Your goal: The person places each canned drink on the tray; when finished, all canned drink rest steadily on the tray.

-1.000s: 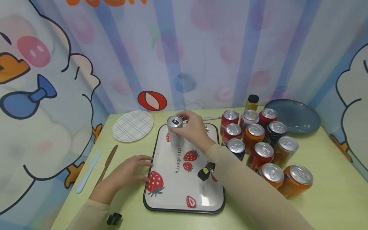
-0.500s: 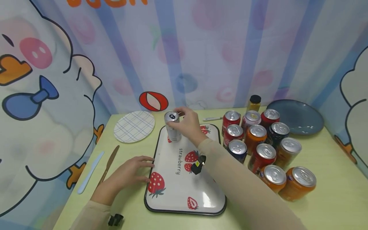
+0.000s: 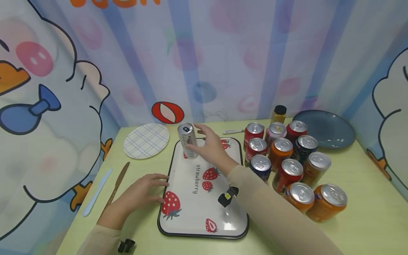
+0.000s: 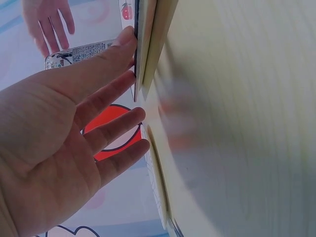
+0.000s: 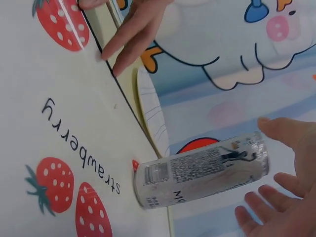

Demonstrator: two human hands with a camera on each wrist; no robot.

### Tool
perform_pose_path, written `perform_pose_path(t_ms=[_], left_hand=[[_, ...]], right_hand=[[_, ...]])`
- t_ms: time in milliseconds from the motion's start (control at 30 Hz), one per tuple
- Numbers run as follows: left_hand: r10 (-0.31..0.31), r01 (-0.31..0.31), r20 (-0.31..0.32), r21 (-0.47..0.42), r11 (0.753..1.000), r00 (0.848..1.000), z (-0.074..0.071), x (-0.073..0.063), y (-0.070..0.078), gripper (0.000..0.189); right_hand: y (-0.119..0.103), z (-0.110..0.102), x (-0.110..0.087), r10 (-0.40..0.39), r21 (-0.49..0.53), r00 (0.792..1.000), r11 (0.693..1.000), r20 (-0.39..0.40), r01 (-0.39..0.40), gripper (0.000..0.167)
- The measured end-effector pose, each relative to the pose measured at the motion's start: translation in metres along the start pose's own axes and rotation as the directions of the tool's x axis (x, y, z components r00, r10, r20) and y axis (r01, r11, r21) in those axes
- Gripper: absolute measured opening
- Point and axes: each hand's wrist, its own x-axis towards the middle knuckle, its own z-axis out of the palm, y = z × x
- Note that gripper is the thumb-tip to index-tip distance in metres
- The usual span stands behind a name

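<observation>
A silver drink can stands upright on the far left part of a white strawberry-print tray with a black rim. My right hand is beside the can on its right, thumb and fingers spread. In the right wrist view, a gap shows between the can and most of the fingers, with the thumb tip close to its top. At the tray's left edge, my left hand has its fingers extended and fingertips right at the rim. The left wrist view shows that left hand with palm visible and nothing gripped.
Several drink cans stand grouped right of the tray, with a black-capped bottle and a dark plate behind. On the left lie a checked plate, a brown knife and a pale blue knife. A white handle lies behind the tray.
My right hand moved the silver can slightly left and back across the tray, then let go, its fingers spreading away. The left hand stayed at the tray's edge.
</observation>
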Motion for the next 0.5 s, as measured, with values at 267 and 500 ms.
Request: perform_pose_path(t_ms=[267, 500], left_hand=[[-0.02, 0.02, -0.012, 0.004, 1.0, 1.0, 0.0, -0.004, 0.001, 0.047], [-0.021, 0.021, -0.001, -0.001, 1.0, 1.0, 0.002, -0.002, 0.002, 0.049]], right_hand=[[-0.014, -0.027, -0.045, -0.06, -0.084, 0.998, 0.994, 0.033, 0.063, 0.056], [-0.019, -0.063, -0.09, -0.098, -0.202, 0.991, 0.973, 0.091, 0.114, 0.047]])
